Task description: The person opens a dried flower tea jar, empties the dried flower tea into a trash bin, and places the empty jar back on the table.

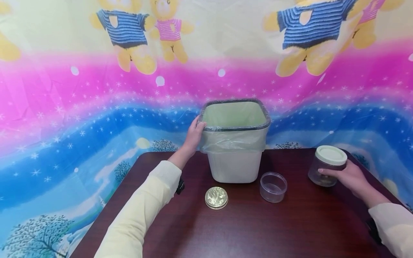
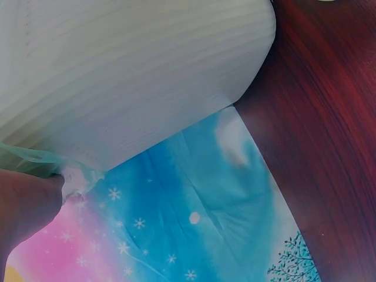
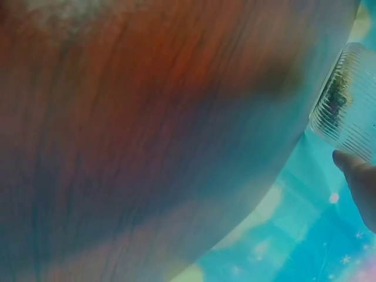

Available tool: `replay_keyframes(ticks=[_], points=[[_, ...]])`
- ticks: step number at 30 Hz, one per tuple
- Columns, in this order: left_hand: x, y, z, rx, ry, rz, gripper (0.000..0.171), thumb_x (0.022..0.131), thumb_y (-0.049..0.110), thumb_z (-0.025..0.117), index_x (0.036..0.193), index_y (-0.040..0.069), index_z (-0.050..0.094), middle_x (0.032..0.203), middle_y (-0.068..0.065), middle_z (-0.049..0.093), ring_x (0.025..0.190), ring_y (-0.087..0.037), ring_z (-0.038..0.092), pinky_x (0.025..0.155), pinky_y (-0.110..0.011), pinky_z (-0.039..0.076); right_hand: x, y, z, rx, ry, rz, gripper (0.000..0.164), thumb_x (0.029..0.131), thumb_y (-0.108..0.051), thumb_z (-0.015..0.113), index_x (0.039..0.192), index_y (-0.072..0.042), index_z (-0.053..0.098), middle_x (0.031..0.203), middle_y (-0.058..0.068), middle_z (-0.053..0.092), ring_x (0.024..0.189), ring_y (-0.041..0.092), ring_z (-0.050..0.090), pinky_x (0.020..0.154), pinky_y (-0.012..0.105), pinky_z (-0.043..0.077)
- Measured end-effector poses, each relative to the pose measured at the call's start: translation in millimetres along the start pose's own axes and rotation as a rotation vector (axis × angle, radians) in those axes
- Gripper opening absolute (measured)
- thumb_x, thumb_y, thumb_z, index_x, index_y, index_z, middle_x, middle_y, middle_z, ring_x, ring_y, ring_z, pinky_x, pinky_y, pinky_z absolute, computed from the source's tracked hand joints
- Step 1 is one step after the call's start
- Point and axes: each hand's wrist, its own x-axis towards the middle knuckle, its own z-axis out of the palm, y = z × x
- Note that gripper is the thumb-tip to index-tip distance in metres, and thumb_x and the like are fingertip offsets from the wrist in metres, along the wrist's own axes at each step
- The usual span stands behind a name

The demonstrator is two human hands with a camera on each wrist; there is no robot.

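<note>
A pale trash can [image 1: 235, 166] with a dark rim and a clear plastic liner [image 1: 232, 141] folded over it stands upright at the table's back edge. My left hand [image 1: 195, 135] grips its left rim, thumb over the liner; in the left wrist view the thumb [image 2: 29, 202] presses on the bunched plastic. At the right, my right hand [image 1: 353, 179] holds a clear ribbed jar [image 1: 322, 173] with a pale green lid [image 1: 331, 154], thumb across its front. Some dark, bitty contents show low in the jar [image 3: 346, 100] in the right wrist view.
A round gold lid [image 1: 216, 197] lies on the dark wooden table [image 1: 245, 229] in front of the can. To its right sits a small, clear, open round container [image 1: 273, 187]. Behind the table hangs a printed cloth [image 1: 96, 107] with bears and snowflakes.
</note>
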Motion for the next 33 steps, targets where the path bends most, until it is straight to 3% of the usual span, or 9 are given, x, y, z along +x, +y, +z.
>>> replay_keyframes(ticks=[5,19,23,25,30,32,33], points=[[0.2,0.7,-0.1,-0.005,-0.006,0.004,0.066,0.093,0.031,0.046,0.152,0.007,0.029,0.149,-0.021,0.037,0.128,-0.030,0.041,0.106,-0.047,0.033,-8.2,-5.0,3.3,0.011,-0.045,-0.015,0.107,0.087,-0.040,0.073,0.149,0.012,0.004,0.141,0.044,0.023,0.124,0.058,0.029,0.091,0.071,0.032],[-1.5,1.7,-2.1,0.018,-0.003,-0.024,0.071,0.093,0.034,0.047,0.155,0.009,0.024,0.156,-0.013,0.027,0.141,-0.029,0.027,0.111,-0.046,0.026,-34.8,-26.2,20.9,0.007,-0.181,-0.059,0.095,0.089,-0.032,0.072,0.147,0.014,0.013,0.138,0.039,0.033,0.123,0.051,0.036,0.090,0.061,0.040],[-1.4,1.2,-2.9,0.008,-0.004,-0.016,0.069,0.094,0.031,0.048,0.154,0.008,0.024,0.154,-0.015,0.029,0.139,-0.030,0.030,0.110,-0.047,0.028,-42.6,-30.8,26.7,-0.005,-0.196,-0.090,0.090,0.088,-0.029,0.073,0.146,0.013,0.017,0.137,0.035,0.038,0.119,0.045,0.041,0.087,0.052,0.045],[-1.1,0.5,-2.9,-0.005,-0.011,-0.003,0.068,0.095,0.031,0.048,0.154,0.007,0.025,0.152,-0.017,0.033,0.136,-0.031,0.034,0.109,-0.048,0.030,-47.0,-32.4,28.7,-0.012,-0.201,-0.096,0.089,0.088,-0.028,0.073,0.146,0.012,0.020,0.135,0.034,0.040,0.114,0.031,0.048,0.083,0.044,0.048],[-0.9,-0.3,-2.7,-0.017,-0.023,0.025,0.066,0.095,0.032,0.048,0.153,0.007,0.028,0.148,-0.020,0.038,0.130,-0.031,0.040,0.106,-0.050,0.033,-58.3,-36.6,34.7,-0.015,-0.220,-0.094,0.086,0.088,-0.028,0.073,0.144,0.013,0.022,0.133,0.033,0.044,0.114,0.031,0.050,0.078,0.039,0.050],[-0.9,-0.1,-2.7,-0.017,-0.023,0.030,0.065,0.096,0.031,0.048,0.153,0.007,0.028,0.147,-0.021,0.039,0.129,-0.031,0.041,0.106,-0.049,0.034,-62.1,-38.6,37.0,-0.015,-0.226,-0.095,0.085,0.087,-0.027,0.074,0.143,0.013,0.023,0.132,0.033,0.045,0.115,0.041,0.047,0.078,0.040,0.050],[-0.9,0.0,-2.8,-0.018,-0.022,0.033,0.065,0.096,0.031,0.048,0.153,0.007,0.028,0.147,-0.021,0.039,0.129,-0.031,0.042,0.106,-0.049,0.034,-63.6,-39.3,37.9,-0.017,-0.229,-0.097,0.085,0.087,-0.027,0.074,0.143,0.013,0.024,0.131,0.033,0.046,0.114,0.037,0.049,0.077,0.039,0.050]])
